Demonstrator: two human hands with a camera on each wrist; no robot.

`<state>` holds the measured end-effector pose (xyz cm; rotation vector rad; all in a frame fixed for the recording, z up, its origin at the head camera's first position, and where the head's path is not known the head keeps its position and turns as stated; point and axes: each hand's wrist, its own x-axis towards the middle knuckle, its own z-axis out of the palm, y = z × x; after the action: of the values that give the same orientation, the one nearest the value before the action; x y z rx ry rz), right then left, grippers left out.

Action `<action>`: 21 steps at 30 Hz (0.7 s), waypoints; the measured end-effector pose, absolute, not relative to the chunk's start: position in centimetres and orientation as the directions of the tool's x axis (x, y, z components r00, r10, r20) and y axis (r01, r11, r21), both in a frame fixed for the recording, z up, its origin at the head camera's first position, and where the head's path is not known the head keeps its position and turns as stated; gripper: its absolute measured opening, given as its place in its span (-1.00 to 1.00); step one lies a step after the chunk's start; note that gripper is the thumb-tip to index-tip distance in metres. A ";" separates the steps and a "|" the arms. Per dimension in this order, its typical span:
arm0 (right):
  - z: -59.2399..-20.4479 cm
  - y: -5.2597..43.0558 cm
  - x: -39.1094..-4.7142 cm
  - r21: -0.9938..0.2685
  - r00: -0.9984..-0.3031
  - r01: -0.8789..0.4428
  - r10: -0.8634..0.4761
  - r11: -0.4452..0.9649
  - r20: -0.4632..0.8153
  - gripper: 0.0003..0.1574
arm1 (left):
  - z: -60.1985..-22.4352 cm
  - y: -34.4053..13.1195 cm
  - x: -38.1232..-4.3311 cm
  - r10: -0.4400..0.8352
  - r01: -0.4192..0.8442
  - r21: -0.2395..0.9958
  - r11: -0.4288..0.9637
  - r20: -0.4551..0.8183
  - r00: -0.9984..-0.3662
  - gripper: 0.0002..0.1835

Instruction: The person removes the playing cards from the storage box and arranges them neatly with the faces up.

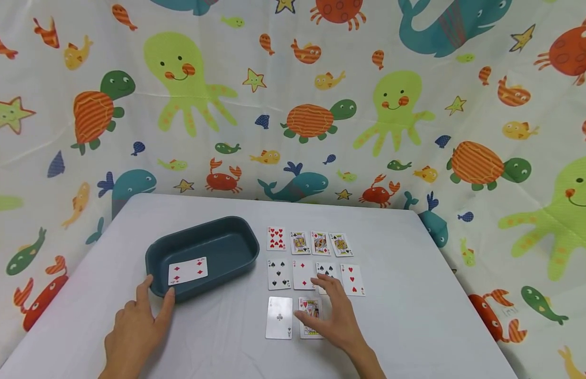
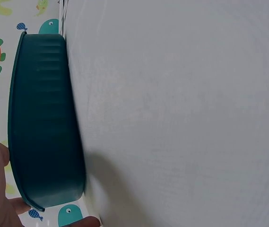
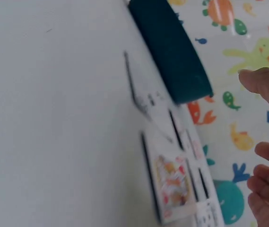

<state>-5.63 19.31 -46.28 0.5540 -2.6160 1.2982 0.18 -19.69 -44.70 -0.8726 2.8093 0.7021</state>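
Note:
My left hand (image 1: 133,329) touches the near left corner of a dark teal tray (image 1: 245,231), with the index finger and thumb spread at its rim. Inside the tray lies a four of diamonds playing card (image 1: 188,270). My right hand (image 1: 337,316) hovers over the cards on the right, fingers apart and nothing between them. Its thumb overlaps a face card of hearts (image 1: 310,332) in the head view. Left of that card lies an ace of clubs (image 1: 279,318). The fingertips partly cover a spade card (image 1: 327,267) in the middle row.
Several face-up cards lie in rows on the white-covered table (image 1: 416,316). The back row has a heart card (image 1: 276,238) and several face cards. A five of spades (image 1: 278,274), a diamond card (image 1: 301,272) and a heart card (image 1: 353,279) share the middle row. A patterned curtain (image 1: 255,52) hangs behind.

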 end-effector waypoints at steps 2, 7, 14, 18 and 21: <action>-45.5 18.8 -5.8 -0.756 -0.927 -0.373 -0.238 0.538 0.289 -0.11 | -44.6 -19.7 0.2 -0.506 -0.561 0.397 0.726 -0.243 -0.828 0.05; -44.0 17.4 -6.4 -0.808 -0.936 -0.346 -0.227 0.477 0.268 -0.11 | -44.6 -19.6 0.4 -0.509 -0.563 0.391 0.728 -0.240 -0.826 0.06; -42.8 15.4 -7.4 -0.829 -0.922 -0.376 -0.260 0.415 0.288 -0.14 | -44.6 -19.8 0.5 -0.500 -0.560 0.387 0.733 -0.252 -0.829 0.09; -42.2 14.3 -8.1 -0.850 -0.916 -0.379 -0.282 0.367 0.287 -0.14 | -44.5 -19.7 0.4 -0.503 -0.562 0.390 0.729 -0.250 -0.827 0.08; -41.9 13.5 -8.6 -0.860 -0.908 -0.385 -0.304 0.335 0.288 -0.13 | -44.6 -19.7 0.3 -0.499 -0.560 0.392 0.730 -0.255 -0.828 0.09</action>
<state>-8.56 13.52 -41.89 0.6473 -2.5038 1.6472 0.33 -19.67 -44.58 -0.8602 2.7975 0.6986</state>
